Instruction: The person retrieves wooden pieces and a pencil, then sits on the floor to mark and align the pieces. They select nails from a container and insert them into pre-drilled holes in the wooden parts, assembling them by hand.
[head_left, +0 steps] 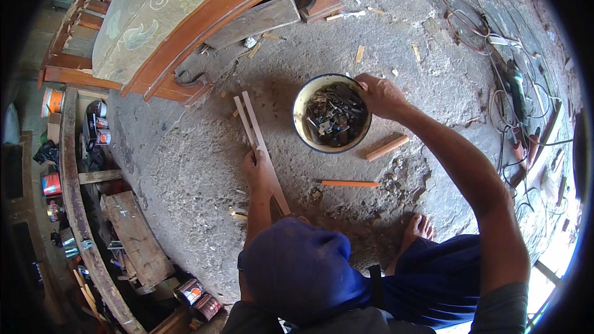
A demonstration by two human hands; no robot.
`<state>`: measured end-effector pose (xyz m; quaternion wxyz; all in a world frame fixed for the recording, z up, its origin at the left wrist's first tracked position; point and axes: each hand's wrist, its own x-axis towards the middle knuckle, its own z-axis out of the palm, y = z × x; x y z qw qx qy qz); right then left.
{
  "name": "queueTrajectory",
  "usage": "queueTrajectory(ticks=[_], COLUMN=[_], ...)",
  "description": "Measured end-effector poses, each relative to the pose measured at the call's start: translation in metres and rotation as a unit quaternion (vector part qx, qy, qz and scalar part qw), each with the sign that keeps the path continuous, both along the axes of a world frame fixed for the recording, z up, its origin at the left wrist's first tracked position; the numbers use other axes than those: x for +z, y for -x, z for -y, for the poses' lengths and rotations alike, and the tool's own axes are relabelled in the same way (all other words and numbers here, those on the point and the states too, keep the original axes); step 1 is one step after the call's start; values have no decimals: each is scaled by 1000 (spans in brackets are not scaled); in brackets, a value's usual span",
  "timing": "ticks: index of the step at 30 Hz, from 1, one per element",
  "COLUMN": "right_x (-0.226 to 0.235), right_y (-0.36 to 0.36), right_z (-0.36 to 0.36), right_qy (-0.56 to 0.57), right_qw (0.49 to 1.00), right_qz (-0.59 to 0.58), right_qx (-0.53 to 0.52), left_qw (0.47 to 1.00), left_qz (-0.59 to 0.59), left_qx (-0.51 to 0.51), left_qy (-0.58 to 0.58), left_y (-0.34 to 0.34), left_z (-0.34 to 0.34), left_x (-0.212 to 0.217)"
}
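In my left hand (258, 168) are pale flat wooden strips (263, 148), lying nearly side by side with a narrow gap at their far end. The fingers are closed round them. My right hand (382, 96) grips the rim of a cream enamel pot (299, 117) with a dark edge. Dark nails, screws and small metal bits (337, 114) lie inside it. Just right of the pot, a short reddish wooden stick (388, 148) rests on the ground. Nearer to me is an orange carpenter's pencil (350, 184).
A carved wooden furniture frame with a patterned panel (164, 15) stands at the far left. Paint cans (192, 291) and a wooden box (136, 238) sit along the left. Cables and a grinder-like power tool (515, 89) lie at right. Wood scraps dot the rough concrete floor (198, 167).
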<state>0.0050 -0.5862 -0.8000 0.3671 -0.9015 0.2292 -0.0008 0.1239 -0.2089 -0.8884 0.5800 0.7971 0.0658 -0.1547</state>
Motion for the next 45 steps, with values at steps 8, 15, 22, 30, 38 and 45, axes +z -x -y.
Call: queueTrajectory(ticks=[8, 15, 22, 30, 38, 45], right_x=[3, -52, -54, -31, -35, -51], right_y=[38, 50, 57, 59, 67, 68], right_z=[-38, -62, -65, -59, -76, -64], right_qy=[-220, 110, 50, 103, 32, 87], right_qw=[970, 967, 977, 971, 972, 975], right_qz=[14, 228, 197, 215, 222, 198], right_qx=[-98, -33, -68, -15, -70, -50], left_qw=[835, 962, 982, 975, 947, 974], left_qz=[363, 88, -9, 14, 263, 95], left_qx=[-107, -250, -190, -193, -180, -195], left_qy=[-400, -64, -4, 107, 29, 58], left_y=[23, 26, 40, 56, 61, 61], left_z=[31, 121, 114, 102, 99, 106], left_x=[37, 70, 63, 87, 64, 65])
